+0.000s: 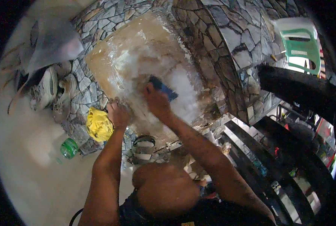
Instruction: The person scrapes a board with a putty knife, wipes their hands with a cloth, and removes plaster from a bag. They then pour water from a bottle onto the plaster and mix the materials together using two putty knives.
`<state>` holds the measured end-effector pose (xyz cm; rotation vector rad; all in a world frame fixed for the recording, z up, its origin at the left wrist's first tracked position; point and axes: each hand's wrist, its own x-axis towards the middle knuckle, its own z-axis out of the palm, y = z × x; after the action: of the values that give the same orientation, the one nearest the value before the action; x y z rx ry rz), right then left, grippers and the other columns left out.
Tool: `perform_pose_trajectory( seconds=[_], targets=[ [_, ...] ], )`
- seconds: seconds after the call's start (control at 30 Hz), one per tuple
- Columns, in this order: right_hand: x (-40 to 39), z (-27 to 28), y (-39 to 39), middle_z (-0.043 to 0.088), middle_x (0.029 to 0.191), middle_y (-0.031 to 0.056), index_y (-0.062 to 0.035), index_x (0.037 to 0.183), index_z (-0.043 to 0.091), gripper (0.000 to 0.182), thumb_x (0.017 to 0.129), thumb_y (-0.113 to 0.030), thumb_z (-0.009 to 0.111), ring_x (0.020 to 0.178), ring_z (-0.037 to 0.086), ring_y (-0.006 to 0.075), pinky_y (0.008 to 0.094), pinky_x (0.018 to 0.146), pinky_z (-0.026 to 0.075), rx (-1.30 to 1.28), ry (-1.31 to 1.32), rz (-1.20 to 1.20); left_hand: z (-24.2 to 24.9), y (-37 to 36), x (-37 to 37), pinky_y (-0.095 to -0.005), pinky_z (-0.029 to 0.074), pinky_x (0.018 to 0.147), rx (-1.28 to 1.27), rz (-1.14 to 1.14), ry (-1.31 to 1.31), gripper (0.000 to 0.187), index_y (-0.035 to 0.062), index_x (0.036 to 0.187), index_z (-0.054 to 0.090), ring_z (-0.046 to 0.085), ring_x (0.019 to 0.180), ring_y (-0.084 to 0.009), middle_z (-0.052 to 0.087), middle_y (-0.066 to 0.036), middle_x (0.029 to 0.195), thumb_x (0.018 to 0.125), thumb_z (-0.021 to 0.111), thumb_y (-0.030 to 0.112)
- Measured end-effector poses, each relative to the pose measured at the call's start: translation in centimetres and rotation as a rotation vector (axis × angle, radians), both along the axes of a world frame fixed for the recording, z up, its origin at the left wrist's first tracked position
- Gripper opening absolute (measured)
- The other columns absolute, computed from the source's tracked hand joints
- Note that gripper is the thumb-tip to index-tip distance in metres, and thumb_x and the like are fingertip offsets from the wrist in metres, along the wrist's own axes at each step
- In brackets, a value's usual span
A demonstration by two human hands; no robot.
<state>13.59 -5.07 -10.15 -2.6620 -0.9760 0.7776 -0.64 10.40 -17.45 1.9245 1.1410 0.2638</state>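
Note:
A tan board (104, 60), smeared with white powder or paste, lies tilted on a stone-patterned surface. My right hand (158, 101) is closed on a flat dark blue piece (164, 88), pressed against the whitened middle of the board. Whether that piece is a spreader or a sheet of sandpaper I cannot make out. At the board's lower left edge, my left hand (118, 113) rests with its fingers stretched out. Right beside it sits a crumpled yellow cloth or bag (99, 124).
Worn shoes (64, 92) stand at the left, below a translucent plastic sheet (51, 47). A green bottle (69, 148) lies on the floor (36, 162). A sandal (143, 147) is near my knees. Dark slats (273, 173) and a green chair (303, 49) are on the right.

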Motion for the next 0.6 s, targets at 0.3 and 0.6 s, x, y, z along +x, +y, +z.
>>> perform_pose_trajectory(
  seconds=[0.3, 0.6],
  targets=[
    [0.7, -1.8, -2.5, 0.047, 0.115, 0.0181, -0.0055, 0.123, 0.042, 0.054, 0.074, -0.018, 0.063, 0.071, 0.061, 0.0331, 0.0418, 0.059, 0.051, 0.384, -0.293, -0.175, -2.0, 1.0, -1.5, -0.0385, 0.044, 0.077, 0.559, -0.387, 0.41, 0.038, 0.0055, 0.113, 0.051, 0.051, 0.095, -0.0321, 0.047, -0.015, 0.105, 0.075, 0.053, 0.009],
    [4.7, -1.7, -7.0, 0.048, 0.12, 0.0179, -0.0108, 0.117, 0.047, 0.044, 0.076, -0.015, 0.061, 0.072, 0.062, 0.0363, 0.0455, 0.06, 0.05, 0.273, -0.248, -0.267, -2.6, 1.4, -1.9, -0.0373, 0.046, 0.077, 0.718, -0.543, 0.195, 0.026, 0.0015, 0.102, 0.05, 0.053, 0.088, -0.0322, 0.05, -0.017, 0.102, 0.077, 0.054, 0.01]
  ],
)
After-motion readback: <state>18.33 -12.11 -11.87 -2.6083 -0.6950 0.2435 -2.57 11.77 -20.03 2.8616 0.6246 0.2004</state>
